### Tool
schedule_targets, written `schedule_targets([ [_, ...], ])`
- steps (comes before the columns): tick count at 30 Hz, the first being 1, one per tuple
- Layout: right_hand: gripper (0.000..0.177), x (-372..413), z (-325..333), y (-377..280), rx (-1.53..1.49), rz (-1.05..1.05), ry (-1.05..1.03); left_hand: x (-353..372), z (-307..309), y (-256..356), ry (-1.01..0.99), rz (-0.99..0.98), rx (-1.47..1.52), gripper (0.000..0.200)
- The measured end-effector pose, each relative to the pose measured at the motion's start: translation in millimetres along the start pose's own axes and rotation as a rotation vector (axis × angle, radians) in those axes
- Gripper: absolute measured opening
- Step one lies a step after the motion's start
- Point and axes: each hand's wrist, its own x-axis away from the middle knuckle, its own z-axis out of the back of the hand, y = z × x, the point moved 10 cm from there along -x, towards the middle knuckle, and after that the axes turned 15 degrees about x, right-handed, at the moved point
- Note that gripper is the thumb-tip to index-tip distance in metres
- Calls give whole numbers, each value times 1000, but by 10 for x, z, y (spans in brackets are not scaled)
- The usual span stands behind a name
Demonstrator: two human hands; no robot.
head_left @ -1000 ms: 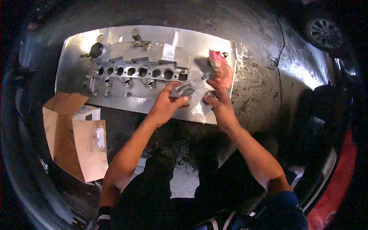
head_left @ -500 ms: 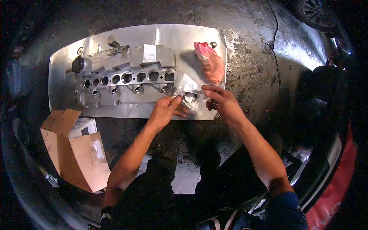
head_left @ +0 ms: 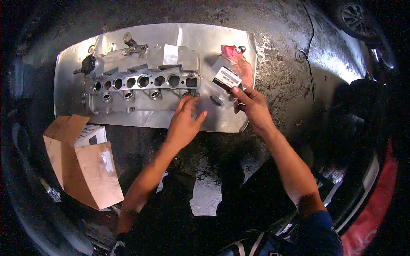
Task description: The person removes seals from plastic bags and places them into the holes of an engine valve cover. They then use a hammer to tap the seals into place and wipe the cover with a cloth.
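Observation:
A clear plastic parts bag (head_left: pixel 227 79) with a white barcode label is pinched between the thumb and fingers of my right hand (head_left: pixel 253 109). Low in the bag, a small dark piece (head_left: pixel 216 100) shows through the plastic. My left hand (head_left: pixel 185 117) has its thumb spread from its fingers and grips nothing. Its fingertips overlap the lower right corner of a grey metal valve cover (head_left: pixel 124 106), which has a row of oval ports and a black filler cap (head_left: pixel 88 64).
Under the cover lies a shiny metal panel (head_left: pixel 166 121) on the dark floor. A crumpled pink-red rag (head_left: pixel 244 68) lies at its right end, partly behind the bag. An opened cardboard box (head_left: pixel 98 170) stands at lower left. A car wheel (head_left: pixel 356 20) is at upper right.
My left hand has let go of the bag and moved left to the valve cover's corner. The bag, now only in my right hand, has turned so its printed label faces up.

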Motion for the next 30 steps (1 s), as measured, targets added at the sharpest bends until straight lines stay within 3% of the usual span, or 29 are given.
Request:
schedule_targets([
  [1, 32, 13, -36, -29, -1, 11, -8, 19, 73, 372, 132, -226, -256, 45],
  [5, 34, 38, -104, -88, -11, 54, -14, -23, -11, 618, 82, -248, 27, 50],
  [6, 34, 52, -121, -124, 45, 73, -18, -37, 36, 657, 143, -137, 194, 51],
  [9, 35, 82, -174, -206, 196, 125, -52, -204, 260, 844, 309, -234, 74, 51],
  [10, 36, 71, -191, -188, 235, 138, -82, -321, 270, 680, 254, -145, 192, 49],
  [13, 39, 29, -171, -179, 297, 186, -94, -405, 71, 348, -158, 267, 560, 47],
  [14, 40, 9, -156, -192, 308, 206, -88, -404, 76, 281, -81, 209, 689, 37],
  [17, 42, 3, -112, -173, 378, 174, -59, -352, 53, 97, -81, 334, 434, 31],
  [18, 40, -54, -74, -115, 314, 229, 27, -349, 44, 78, 0, 264, 462, 29],
  [21, 41, 366, -38, -716, 639, 543, 435, -369, -23, 115, 93, 217, 447, 26],
  [22, 40, 366, -98, -693, 740, 542, 415, -368, -64, 95, 98, 217, 470, 26],
  [29, 27, 87, -363, -252, 419, 336, 14, -293, -138, 96, 74, 244, 545, 28],
  [30, 25, 93, -342, -297, 519, 360, 18, -250, -176, 52, 68, 259, 554, 28],
])
